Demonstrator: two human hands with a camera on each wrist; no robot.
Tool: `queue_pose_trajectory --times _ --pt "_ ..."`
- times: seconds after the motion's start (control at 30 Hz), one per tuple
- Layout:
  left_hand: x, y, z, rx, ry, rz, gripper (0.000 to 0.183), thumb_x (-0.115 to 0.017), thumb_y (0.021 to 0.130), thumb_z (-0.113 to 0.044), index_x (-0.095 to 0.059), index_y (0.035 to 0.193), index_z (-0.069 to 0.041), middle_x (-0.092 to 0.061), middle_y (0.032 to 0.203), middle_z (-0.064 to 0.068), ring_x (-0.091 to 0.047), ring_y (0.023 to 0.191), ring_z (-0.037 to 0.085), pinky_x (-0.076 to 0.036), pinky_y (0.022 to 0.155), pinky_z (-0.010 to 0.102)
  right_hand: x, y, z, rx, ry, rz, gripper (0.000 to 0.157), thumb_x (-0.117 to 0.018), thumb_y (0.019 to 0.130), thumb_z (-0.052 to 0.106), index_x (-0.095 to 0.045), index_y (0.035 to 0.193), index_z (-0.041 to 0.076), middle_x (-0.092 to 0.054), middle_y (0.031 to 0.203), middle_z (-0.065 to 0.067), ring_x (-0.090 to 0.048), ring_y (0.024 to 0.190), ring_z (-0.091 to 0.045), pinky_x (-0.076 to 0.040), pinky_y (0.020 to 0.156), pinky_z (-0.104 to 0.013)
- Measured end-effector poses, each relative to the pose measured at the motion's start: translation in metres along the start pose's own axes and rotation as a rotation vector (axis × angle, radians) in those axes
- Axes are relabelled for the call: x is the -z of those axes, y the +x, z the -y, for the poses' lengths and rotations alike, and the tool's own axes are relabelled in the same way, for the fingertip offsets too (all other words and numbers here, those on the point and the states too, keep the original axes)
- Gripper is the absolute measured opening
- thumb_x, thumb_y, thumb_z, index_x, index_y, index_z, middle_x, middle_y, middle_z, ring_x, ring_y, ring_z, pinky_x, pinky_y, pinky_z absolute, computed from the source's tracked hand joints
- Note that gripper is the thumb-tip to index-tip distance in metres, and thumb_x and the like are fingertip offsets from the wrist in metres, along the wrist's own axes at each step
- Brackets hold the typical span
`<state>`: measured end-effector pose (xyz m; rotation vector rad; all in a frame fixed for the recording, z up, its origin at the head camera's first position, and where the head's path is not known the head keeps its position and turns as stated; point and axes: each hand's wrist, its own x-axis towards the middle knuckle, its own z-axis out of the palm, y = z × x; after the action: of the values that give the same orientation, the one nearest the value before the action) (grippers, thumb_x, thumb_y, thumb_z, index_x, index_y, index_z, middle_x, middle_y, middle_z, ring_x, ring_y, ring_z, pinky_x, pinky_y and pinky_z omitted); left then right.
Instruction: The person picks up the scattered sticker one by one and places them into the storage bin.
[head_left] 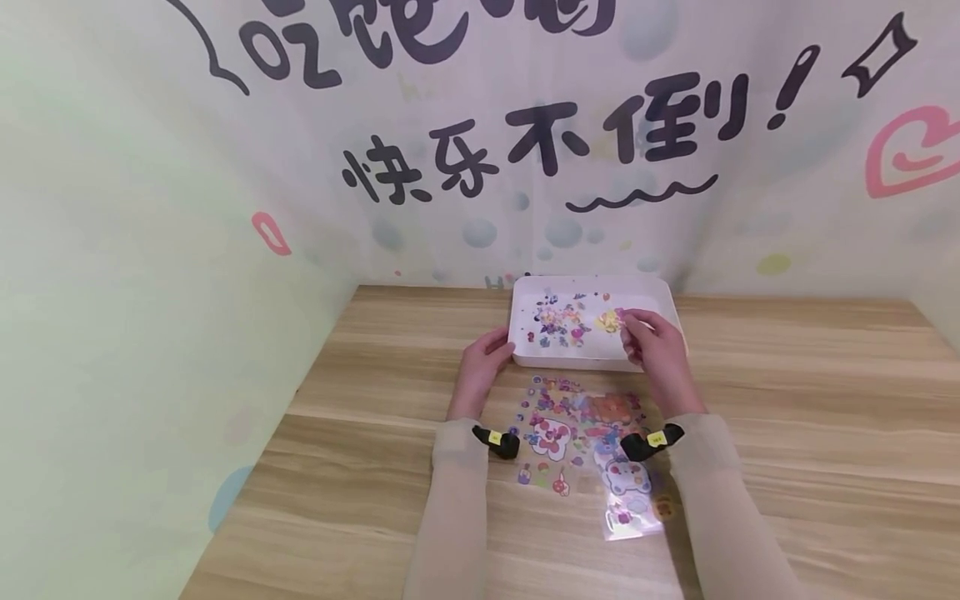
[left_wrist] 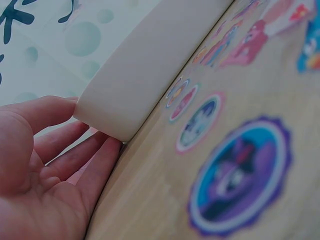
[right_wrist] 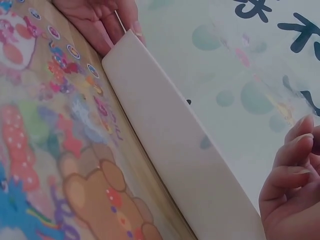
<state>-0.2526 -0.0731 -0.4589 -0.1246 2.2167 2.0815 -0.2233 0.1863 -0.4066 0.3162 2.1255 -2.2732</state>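
A white tray (head_left: 592,364) holds many small colourful stickers (head_left: 558,321) in its left half. My left hand (head_left: 482,367) grips the tray's front left corner. In the left wrist view its thumb touches the upper edge and its fingers (left_wrist: 75,155) lie against the side. Over the tray's right part, my right hand (head_left: 654,346) pinches a small sticker, yellow and pink in the head view; its thin, see-through edge is hard to make out in the right wrist view, beside the curled fingers (right_wrist: 295,155).
Two clear sticker sheets lie on the wooden table (head_left: 360,500) before the tray: a left sheet (head_left: 551,437) and a glossy right sheet (head_left: 630,500), partly overlapping. A printed cloth wall (head_left: 450,233) rises directly behind the tray and along the left side.
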Motion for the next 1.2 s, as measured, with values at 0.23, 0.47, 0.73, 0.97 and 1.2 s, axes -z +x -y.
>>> queue_pose_trajectory --times 0.23,0.47,0.73,0.97,1.2 --pt "0.001 -0.001 0.001 -0.012 0.0 0.01 0.04 -0.059 0.086 -0.023 -0.052 0.125 -0.018 -0.053 0.123 0.0 -0.052 0.106 0.009 -0.046 0.087 0.024 -0.006 0.008 0.0 -0.009 0.012 -0.028 0.041 -0.052 0.087 0.04 -0.051 0.118 0.014 -0.052 0.087 -0.005 -0.046 0.071 -0.014 -0.046 0.062 -0.021" --pt "0.0 -0.001 0.0 -0.023 0.0 0.003 0.041 -0.061 0.084 -0.027 -0.053 0.124 -0.019 -0.053 0.122 -0.001 -0.052 0.106 0.009 -0.046 0.086 0.023 -0.009 0.012 0.002 0.006 0.029 -0.028 0.04 -0.05 0.089 0.036 -0.05 0.12 0.012 -0.052 0.087 -0.003 -0.046 0.073 -0.014 -0.046 0.063 -0.021" --pt "0.001 0.0 0.002 -0.026 0.002 0.008 0.041 -0.061 0.084 -0.027 -0.053 0.123 -0.02 -0.054 0.121 -0.002 -0.052 0.105 0.009 -0.046 0.086 0.023 -0.012 0.019 -0.003 0.028 0.006 -0.033 0.044 -0.051 0.086 0.042 -0.051 0.121 0.015 -0.054 0.095 -0.007 -0.048 0.079 -0.019 -0.048 0.073 -0.028" --pt "0.0 -0.001 0.001 -0.024 0.014 0.01 0.04 -0.059 0.086 -0.026 -0.052 0.124 -0.019 -0.053 0.122 -0.001 -0.052 0.105 0.008 -0.046 0.086 0.024 -0.014 0.022 -0.005 0.051 -0.033 -0.003 0.045 -0.052 0.085 0.045 -0.052 0.122 0.02 -0.056 0.099 -0.006 -0.05 0.079 -0.015 -0.047 0.074 -0.03" --pt "0.001 -0.001 0.002 -0.024 0.015 0.004 0.039 -0.059 0.085 -0.026 -0.053 0.124 -0.02 -0.054 0.122 -0.001 -0.053 0.104 0.007 -0.046 0.086 0.023 -0.018 0.022 -0.002 0.019 -0.064 0.019 0.041 -0.048 0.089 0.039 -0.049 0.126 0.021 -0.054 0.106 -0.007 -0.048 0.084 -0.017 -0.047 0.073 -0.025"
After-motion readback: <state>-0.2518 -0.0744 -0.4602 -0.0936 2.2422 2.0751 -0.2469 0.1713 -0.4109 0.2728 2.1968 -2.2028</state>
